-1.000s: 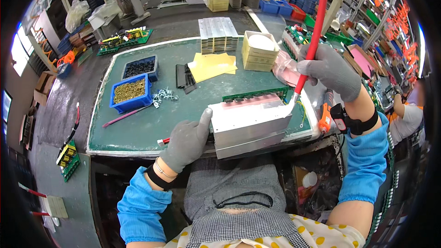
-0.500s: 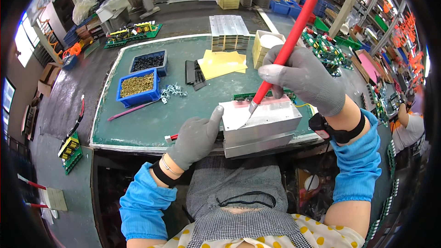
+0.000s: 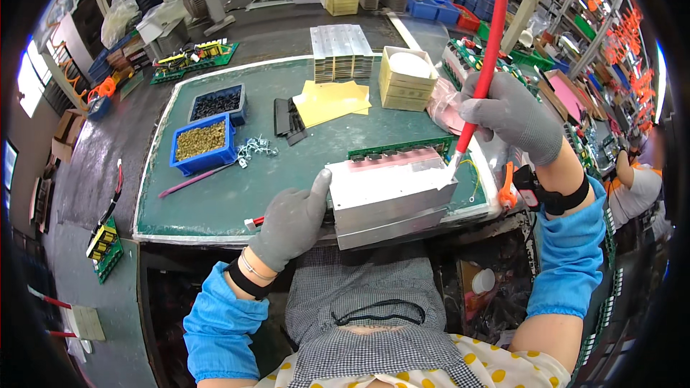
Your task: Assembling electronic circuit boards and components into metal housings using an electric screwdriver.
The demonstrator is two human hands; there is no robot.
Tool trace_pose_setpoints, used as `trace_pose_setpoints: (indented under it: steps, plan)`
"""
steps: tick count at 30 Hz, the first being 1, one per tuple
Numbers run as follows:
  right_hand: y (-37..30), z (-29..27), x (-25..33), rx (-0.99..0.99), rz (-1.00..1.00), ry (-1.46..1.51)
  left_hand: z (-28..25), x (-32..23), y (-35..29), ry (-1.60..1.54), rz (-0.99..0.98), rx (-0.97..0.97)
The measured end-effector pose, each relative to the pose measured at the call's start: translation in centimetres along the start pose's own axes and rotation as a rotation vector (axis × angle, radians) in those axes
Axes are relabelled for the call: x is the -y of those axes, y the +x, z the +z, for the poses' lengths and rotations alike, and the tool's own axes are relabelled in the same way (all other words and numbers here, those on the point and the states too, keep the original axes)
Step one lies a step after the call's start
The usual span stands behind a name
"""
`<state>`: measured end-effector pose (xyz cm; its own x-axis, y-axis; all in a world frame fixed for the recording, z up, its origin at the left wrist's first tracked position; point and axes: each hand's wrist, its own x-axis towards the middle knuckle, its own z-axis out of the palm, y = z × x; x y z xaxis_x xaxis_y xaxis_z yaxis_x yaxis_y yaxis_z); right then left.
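Note:
An aluminium heat sink (image 3: 392,221) stands at the table's near edge, its top covered with white paste (image 3: 381,185). A green circuit board (image 3: 395,149) shows along its far side. My left hand (image 3: 291,224), in a grey glove, grips its left end, one finger stretched up at the corner; the other fingertips are partly hidden. My right hand (image 3: 519,116), also gloved, is closed round the red handle of a brush (image 3: 483,65). The brush's tip touches the top right corner of the heat sink. A yellow-green wire (image 3: 474,176) curls just beyond that corner.
Blue bins hold brass-coloured parts (image 3: 200,141) and black parts (image 3: 217,103). Loose metal pieces (image 3: 255,149), yellow sheets (image 3: 332,103), stacked metal plates (image 3: 341,54) and a box with a white tub (image 3: 408,75) lie beyond. An orange-handled tool (image 3: 508,188) is at right.
My right hand has carried the brush rightward, from the left part of the heat sink's top to its right corner. White paste now covers more of the top. My left hand keeps its hold.

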<state>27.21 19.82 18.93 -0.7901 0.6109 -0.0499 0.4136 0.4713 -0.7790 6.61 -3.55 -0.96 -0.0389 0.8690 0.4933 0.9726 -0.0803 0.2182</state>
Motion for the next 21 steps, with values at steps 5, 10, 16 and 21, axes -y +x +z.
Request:
trace_pose_setpoints:
  steps: [5, 10, 16, 21]
  plan:
    - [-0.6, -0.6, 0.4, -0.050, -0.028, 0.015, 0.2, 0.2, 0.1, 0.000, 0.013, -0.043]
    - [-1.1, 2.7, 1.3, -0.061, -0.217, 0.345, 0.1, 0.3, 0.0, 0.001, 0.006, -0.008]
    - [0.7, 5.8, 2.4, 0.102, -0.232, 0.227, 0.1, 0.2, 0.0, 0.027, -0.029, 0.034]
    - [1.0, 4.2, 1.4, 0.177, -0.173, 0.121, 0.1, 0.1, 0.1, 0.020, -0.012, 0.010]
